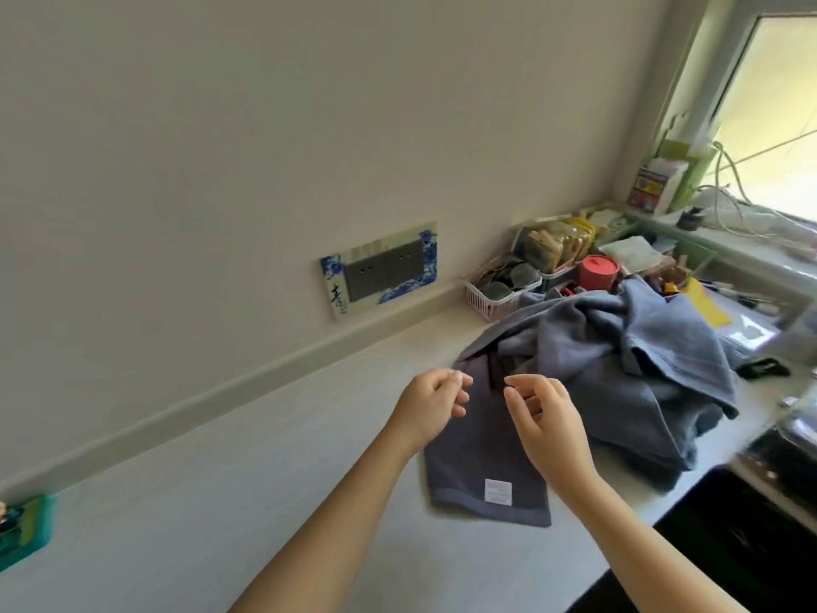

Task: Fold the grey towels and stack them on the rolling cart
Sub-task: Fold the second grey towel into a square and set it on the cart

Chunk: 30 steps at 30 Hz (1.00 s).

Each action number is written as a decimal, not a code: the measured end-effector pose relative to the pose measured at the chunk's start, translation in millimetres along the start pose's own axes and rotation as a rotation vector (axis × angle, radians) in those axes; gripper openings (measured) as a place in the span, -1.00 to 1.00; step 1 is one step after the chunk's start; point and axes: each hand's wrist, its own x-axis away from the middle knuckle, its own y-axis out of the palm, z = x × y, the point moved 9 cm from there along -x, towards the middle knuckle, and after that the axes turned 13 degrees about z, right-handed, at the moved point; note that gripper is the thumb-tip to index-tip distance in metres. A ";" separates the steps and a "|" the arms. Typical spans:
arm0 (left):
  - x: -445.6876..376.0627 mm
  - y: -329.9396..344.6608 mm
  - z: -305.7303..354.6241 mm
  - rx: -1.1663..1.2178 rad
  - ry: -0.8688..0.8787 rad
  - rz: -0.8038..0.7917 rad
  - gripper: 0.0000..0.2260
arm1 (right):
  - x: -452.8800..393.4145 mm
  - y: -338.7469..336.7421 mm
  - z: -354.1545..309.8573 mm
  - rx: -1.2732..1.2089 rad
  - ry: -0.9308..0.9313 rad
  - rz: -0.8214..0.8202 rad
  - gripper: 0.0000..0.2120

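A dark grey towel (482, 457) lies folded lengthwise on the white counter (265, 457), its white label (498, 491) near the close end. My left hand (435, 404) hovers over the towel's far left corner with its fingers loosely curled, and I see nothing held in it. My right hand (544, 422) hangs just to the right above the same towel, fingers relaxed and apart from the cloth. Behind and to the right sits a rumpled heap of blue-grey towels (641, 369). No rolling cart is in view.
A pink basket (490, 298), a red canister (597, 272) and cluttered trays line the wall near the window. A wall socket plate (384, 272) is behind the counter. A black object (762, 369) lies right of the heap. A dark stove (751, 524) borders the counter at lower right.
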 end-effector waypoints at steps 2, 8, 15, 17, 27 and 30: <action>-11.0 41.3 -4.7 0.016 -0.048 -0.038 -0.77 | -14.4 -13.5 36.8 0.036 0.054 0.013 -0.85; -34.6 105.9 -8.2 0.071 -0.148 -0.028 -0.83 | -46.9 -45.9 93.3 0.081 0.111 0.072 -0.78; -62.3 151.3 15.7 0.210 -0.170 0.047 -0.68 | -80.0 -84.1 118.5 0.146 0.089 0.231 -0.60; -70.0 163.5 16.8 0.252 -0.221 0.078 -0.61 | -88.4 -91.6 128.9 0.154 0.124 0.234 -0.54; -90.1 165.7 29.2 0.390 -0.281 0.141 -0.81 | -123.6 -90.1 136.8 0.028 0.143 0.183 -0.68; -94.9 135.2 38.3 0.513 -0.267 0.238 -0.86 | -127.9 -94.7 114.8 0.005 0.047 0.238 -0.75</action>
